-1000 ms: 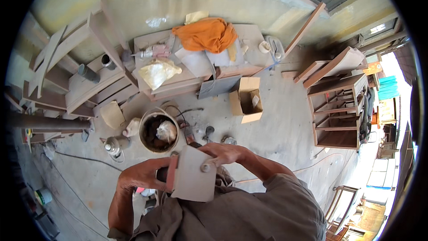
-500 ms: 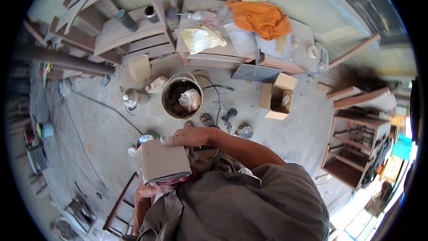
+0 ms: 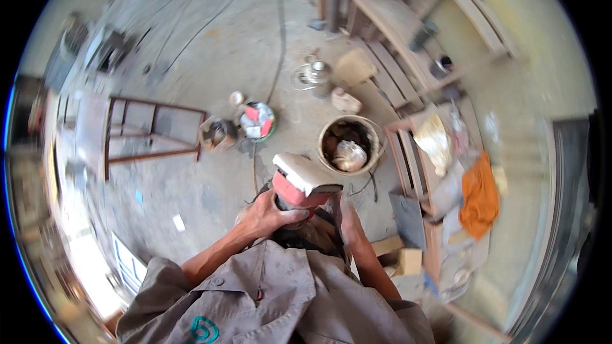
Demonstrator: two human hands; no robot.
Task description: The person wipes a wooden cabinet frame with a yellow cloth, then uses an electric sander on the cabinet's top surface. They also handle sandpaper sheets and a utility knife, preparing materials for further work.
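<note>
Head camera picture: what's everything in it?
power sander: 1, red and white, centre
bucket: 1, beige, right of centre
plastic bag: 1, whitish, inside bucket
basin: 1, green-rimmed, upper centre
wooden frame: 1, brown, left
cloth: 1, orange, right
cardboard box: 1, brown, lower right
cans: 2, dark, upper right
other clutter: uncounted, mixed, blurry edges
shirt: 1, grey-brown, bottom
left hand: 1, bare, gripping sander
right hand: 1, bare, beside sander

I hold the left forearm [image 3: 213,250] slanted inward, the left hand [image 3: 262,215] curled in a grip, its thumb [image 3: 293,216] stretched rightward. The right forearm [image 3: 374,266] leans in opposite, the right hand [image 3: 349,222] nearly upright; remotely, I can't read its grip.
</note>
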